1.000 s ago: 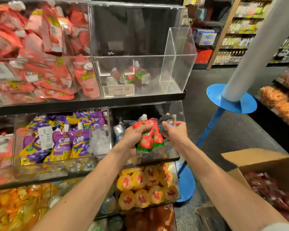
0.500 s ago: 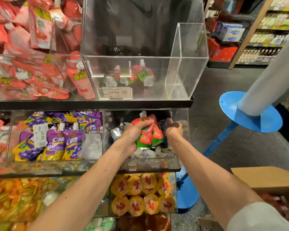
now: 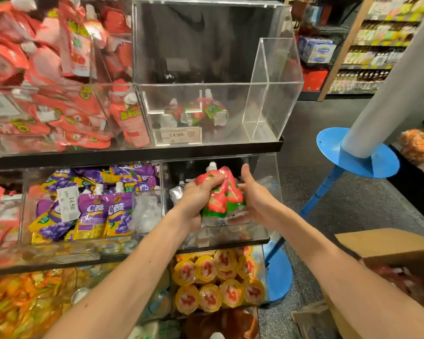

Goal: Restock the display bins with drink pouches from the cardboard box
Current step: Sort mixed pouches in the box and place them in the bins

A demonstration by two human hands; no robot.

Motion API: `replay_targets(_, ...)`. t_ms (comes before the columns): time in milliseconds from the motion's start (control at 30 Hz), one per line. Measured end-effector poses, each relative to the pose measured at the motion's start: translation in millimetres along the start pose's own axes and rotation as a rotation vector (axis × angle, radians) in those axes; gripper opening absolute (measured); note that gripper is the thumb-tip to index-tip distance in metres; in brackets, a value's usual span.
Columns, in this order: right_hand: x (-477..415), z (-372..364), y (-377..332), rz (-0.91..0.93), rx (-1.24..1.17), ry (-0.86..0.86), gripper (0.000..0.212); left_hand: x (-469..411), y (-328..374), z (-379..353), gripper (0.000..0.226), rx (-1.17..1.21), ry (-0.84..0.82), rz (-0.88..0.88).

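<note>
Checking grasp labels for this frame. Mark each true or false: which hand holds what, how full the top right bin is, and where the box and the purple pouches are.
1. The left hand grips a bunch of red-and-green pouches. True.
2. The right hand pinches a purple pouch. False: it holds nothing purple and lies open beside the red-and-green pouches.
3. The top right bin is packed to the brim. False: only a few pouches lie at its bottom.
4. The cardboard box is at the lower right of the view. True.
5. The purple pouches fill the bin left of the hands. True.
</note>
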State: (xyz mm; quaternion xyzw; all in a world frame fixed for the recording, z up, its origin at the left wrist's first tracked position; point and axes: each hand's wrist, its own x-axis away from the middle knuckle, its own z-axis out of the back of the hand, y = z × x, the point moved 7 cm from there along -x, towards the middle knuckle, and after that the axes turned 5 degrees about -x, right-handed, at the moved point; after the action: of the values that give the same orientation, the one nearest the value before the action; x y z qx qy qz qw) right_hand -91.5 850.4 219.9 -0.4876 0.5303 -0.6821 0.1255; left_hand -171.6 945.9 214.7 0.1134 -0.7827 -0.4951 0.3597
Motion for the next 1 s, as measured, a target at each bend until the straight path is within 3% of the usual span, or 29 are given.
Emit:
replay_targets(67, 30, -24, -5, 0.094, 0.013, -0.136, 0.056, 20, 9, 1, 0.039, -0.041, 0.064, -0.081)
replay_targets(167, 60, -38, -30, 0.288, 0.035, -0.112, 0.039, 59, 35, -7, 0.047, -0.017, -0.038, -0.122)
replay_targets(300, 95, -49, -84, 0.471, -0.039, -0.057, 0.045, 99, 96, -5, 0.042, -0.136, -0.118, -0.301)
replay_targets(333, 103, -53, -101, 0.527, -0.046, -0.04, 0.047, 107, 112, -5, 0.042, -0.194, -0.121, -0.376)
replay_targets(467, 123, -57, -166, 0.698, -0.049, 0.054, 0.031, 143, 173, -2, 0.092, -0.519, -0.031, -0.822)
replay_targets(567, 129, -56, -214, 0.741, -0.021, 0.087, 0.029, 167, 215, -10, 0.082, -0.854, 0.003, -1.131)
replay_targets(733, 124, -62, -277, 0.699, 0.17, 0.026, 0.043, 155, 282, -18, 0.075, -1.084, 0.216, -1.308)
replay_targets(833, 102, -60, -292, 0.55, 0.1, -0.101, 0.048, 145, 302, -24, 0.056, -1.136, 0.327, -1.397)
replay_targets(1000, 55, -38, -302, 0.438, 0.193, -0.205, 0.025, 94, 312, -24, 0.039, -1.231, 0.336, -1.127)
